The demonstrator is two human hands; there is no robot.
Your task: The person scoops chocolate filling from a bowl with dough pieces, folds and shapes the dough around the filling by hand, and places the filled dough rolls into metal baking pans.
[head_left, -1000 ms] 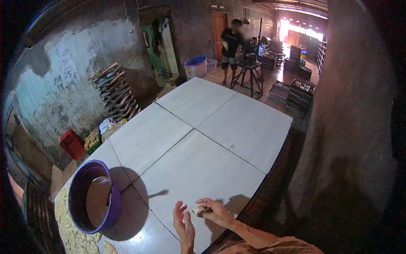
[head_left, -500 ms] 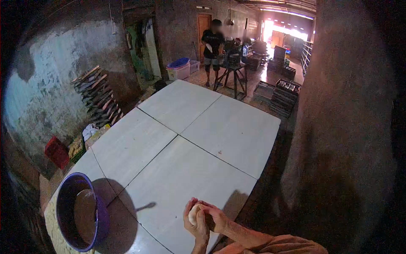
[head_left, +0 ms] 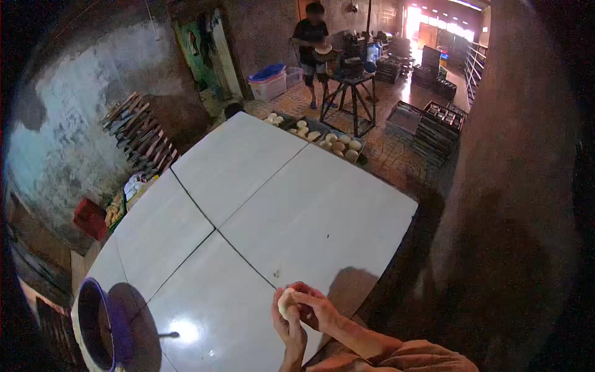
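Pale dough-like lump [head_left: 284,305] | clasped between curled left hand [head_left: 289,328] and right hand [head_left: 316,305], seemingly for two-sided support | purple basin [head_left: 119,338] set near left, presumably for reach

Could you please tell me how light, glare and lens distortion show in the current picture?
In the head view, glare burns a white spot on the tabletop; in the head view, the far opening washes out; in the head view, side edges darken in curves, suggesting a wide lens.
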